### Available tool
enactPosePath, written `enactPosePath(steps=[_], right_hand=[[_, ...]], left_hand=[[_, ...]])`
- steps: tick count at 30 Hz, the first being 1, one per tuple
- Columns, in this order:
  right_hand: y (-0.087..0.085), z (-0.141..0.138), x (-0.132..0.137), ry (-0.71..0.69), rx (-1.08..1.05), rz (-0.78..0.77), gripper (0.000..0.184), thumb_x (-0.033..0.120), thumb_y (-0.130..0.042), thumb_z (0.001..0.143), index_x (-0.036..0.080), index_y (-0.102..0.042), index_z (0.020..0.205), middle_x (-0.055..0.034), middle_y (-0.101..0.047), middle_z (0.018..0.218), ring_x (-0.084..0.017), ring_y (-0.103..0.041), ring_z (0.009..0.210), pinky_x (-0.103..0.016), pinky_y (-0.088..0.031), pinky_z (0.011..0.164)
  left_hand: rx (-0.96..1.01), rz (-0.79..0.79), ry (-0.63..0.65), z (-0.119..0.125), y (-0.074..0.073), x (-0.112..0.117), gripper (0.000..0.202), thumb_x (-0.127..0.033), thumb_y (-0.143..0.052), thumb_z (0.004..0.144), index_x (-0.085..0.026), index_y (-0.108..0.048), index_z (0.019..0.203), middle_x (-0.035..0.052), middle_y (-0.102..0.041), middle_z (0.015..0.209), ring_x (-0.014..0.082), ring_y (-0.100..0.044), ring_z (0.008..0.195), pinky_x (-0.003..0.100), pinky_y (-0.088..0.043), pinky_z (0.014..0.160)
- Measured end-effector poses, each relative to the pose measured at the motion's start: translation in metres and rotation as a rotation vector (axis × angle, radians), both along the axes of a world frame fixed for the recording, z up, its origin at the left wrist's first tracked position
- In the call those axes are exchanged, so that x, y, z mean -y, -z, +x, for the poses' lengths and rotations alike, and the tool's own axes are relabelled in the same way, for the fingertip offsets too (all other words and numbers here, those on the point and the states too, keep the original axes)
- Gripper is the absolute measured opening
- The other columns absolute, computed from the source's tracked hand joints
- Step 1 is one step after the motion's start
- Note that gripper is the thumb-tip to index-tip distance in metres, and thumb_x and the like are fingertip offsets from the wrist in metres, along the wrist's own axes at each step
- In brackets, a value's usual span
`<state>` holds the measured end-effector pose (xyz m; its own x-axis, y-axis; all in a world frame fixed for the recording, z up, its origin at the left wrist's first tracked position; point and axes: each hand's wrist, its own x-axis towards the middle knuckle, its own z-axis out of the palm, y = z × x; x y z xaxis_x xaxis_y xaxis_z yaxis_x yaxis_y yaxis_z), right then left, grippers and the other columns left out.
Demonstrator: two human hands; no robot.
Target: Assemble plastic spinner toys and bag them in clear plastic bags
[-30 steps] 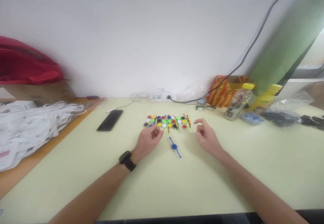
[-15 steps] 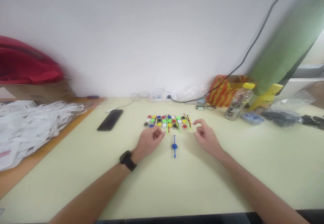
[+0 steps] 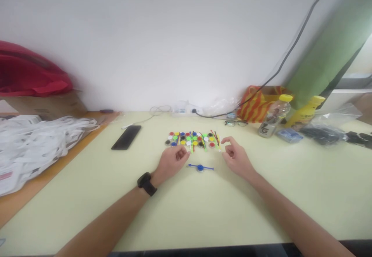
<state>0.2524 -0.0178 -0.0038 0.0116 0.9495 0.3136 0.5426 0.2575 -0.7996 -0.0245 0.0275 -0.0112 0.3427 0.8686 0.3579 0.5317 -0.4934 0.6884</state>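
Observation:
A blue arrow spinner [image 3: 200, 167] on a small round base stands on the table between my hands, its arrowhead pointing left. My left hand [image 3: 171, 160] rests to its left with the fingers curled in, the thumb lying near the arrowhead, and no object showing in it. On the spinner's right, my right hand [image 3: 236, 156] holds nothing; its index finger is bent forward, apart from the thumb. Neither hand touches the spinner. Just beyond lie rows of coloured round discs [image 3: 195, 143], with several loose plastic arrows [image 3: 204, 142] across them.
A black phone [image 3: 126, 137] lies at the left. White straps [image 3: 43, 144] are heaped beyond it. Along the back are a power strip [image 3: 186, 112] and glasses [image 3: 235, 123]. Bottles [image 3: 274, 117] and a striped bag [image 3: 251, 104] stand at the right.
The blue arrow has turned from pointing toward me to pointing left, its base staying in place. Both hands have stayed where they were.

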Motion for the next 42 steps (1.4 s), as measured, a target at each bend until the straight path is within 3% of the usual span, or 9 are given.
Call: enactPosePath(steps=[10,21,24,27,29,32,38,42], right_hand=[[0.002,-0.004,0.003,-0.029,-0.002,-0.013,0.032,0.013,-0.048,0.075,0.024,-0.047,0.106,0.0125,-0.028,0.057,-0.012,-0.029,0.051,-0.023,-0.025,0.053],[0.007,-0.039,0.016,-0.281,-0.020,0.030,0.035,0.004,-0.046,0.073,0.024,-0.044,0.101,0.0105,-0.026,0.062,-0.012,-0.029,0.054,-0.025,-0.023,0.054],[0.010,-0.043,0.016,-0.269,0.072,0.090,0.034,0.006,-0.051,0.079,0.023,-0.049,0.108,0.0078,-0.036,0.067,-0.014,-0.038,0.059,-0.026,-0.031,0.057],[0.013,-0.048,0.015,-0.271,0.216,0.218,0.026,0.017,-0.057,0.091,0.022,-0.057,0.116,-0.0013,-0.057,0.085,-0.019,-0.053,0.080,-0.032,-0.043,0.075],[0.015,-0.051,0.013,-0.320,0.317,0.275,0.015,0.022,-0.058,0.096,0.022,-0.063,0.110,-0.0062,-0.064,0.097,-0.022,-0.056,0.091,-0.037,-0.045,0.085],[0.020,-0.053,0.011,-0.360,0.412,0.282,0.011,0.021,-0.056,0.099,0.021,-0.066,0.100,-0.0074,-0.067,0.097,-0.023,-0.058,0.092,-0.037,-0.047,0.085],[0.020,-0.034,0.005,-0.329,0.382,0.213,0.015,0.019,-0.055,0.099,0.022,-0.069,0.093,-0.0053,-0.069,0.090,-0.019,-0.064,0.085,-0.031,-0.049,0.077],[0.012,-0.002,-0.005,-0.135,0.488,0.148,0.016,0.019,-0.056,0.095,0.021,-0.070,0.089,-0.0047,-0.070,0.089,-0.019,-0.065,0.083,-0.029,-0.046,0.074]], left_hand=[[-0.012,-0.011,0.023,0.001,0.000,0.001,0.024,-0.035,-0.061,0.093,-0.019,-0.060,0.076,-0.0037,-0.059,0.064,0.0100,-0.049,0.057,0.023,-0.037,0.055],[-0.049,0.016,0.054,0.005,0.000,0.002,0.025,-0.034,-0.060,0.094,-0.019,-0.058,0.075,-0.0039,-0.059,0.064,0.0098,-0.048,0.056,0.023,-0.036,0.056],[-0.058,0.017,0.061,0.006,0.001,0.003,0.026,-0.035,-0.060,0.095,-0.019,-0.058,0.075,-0.0039,-0.059,0.064,0.0100,-0.048,0.057,0.023,-0.036,0.056],[-0.061,0.015,0.069,0.006,0.000,0.004,0.024,-0.035,-0.059,0.095,-0.019,-0.058,0.077,-0.0039,-0.059,0.064,0.0103,-0.049,0.057,0.023,-0.036,0.057],[-0.063,0.014,0.068,0.006,0.000,0.004,0.024,-0.035,-0.059,0.095,-0.019,-0.058,0.077,-0.0039,-0.059,0.064,0.0105,-0.049,0.058,0.023,-0.036,0.057],[-0.070,0.010,0.064,0.006,0.000,0.004,0.024,-0.035,-0.059,0.095,-0.019,-0.058,0.077,-0.0038,-0.058,0.064,0.0108,-0.049,0.058,0.024,-0.036,0.057],[-0.086,0.007,0.056,0.007,-0.002,0.005,0.027,-0.036,-0.059,0.095,-0.019,-0.057,0.074,-0.0036,-0.058,0.063,0.0108,-0.048,0.058,0.024,-0.036,0.057],[-0.078,0.002,0.067,0.007,-0.003,0.007,0.025,-0.036,-0.059,0.095,-0.020,-0.058,0.076,-0.0035,-0.058,0.064,0.0107,-0.048,0.058,0.023,-0.036,0.056]])
